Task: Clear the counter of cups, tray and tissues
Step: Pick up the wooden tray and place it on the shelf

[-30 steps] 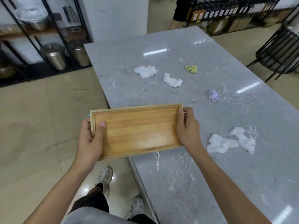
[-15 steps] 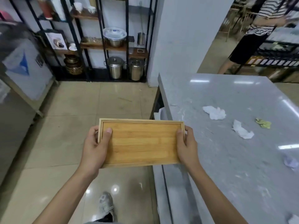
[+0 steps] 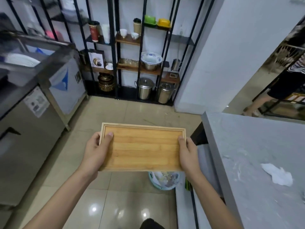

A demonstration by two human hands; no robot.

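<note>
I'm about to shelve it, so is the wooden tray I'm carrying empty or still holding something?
Empty. The wooden tray shows only bare wood inside its rim, held level by the left hand and right hand.

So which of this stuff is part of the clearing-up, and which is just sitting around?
Part of the job:
- wooden tray, held by the left hand and right hand, off the counter
- white tissue on the counter
- bin below the tray, probably for the tissues

Just there:
- steel pots on the floor
- bowl and cups on the rack
- steel fridge
</note>
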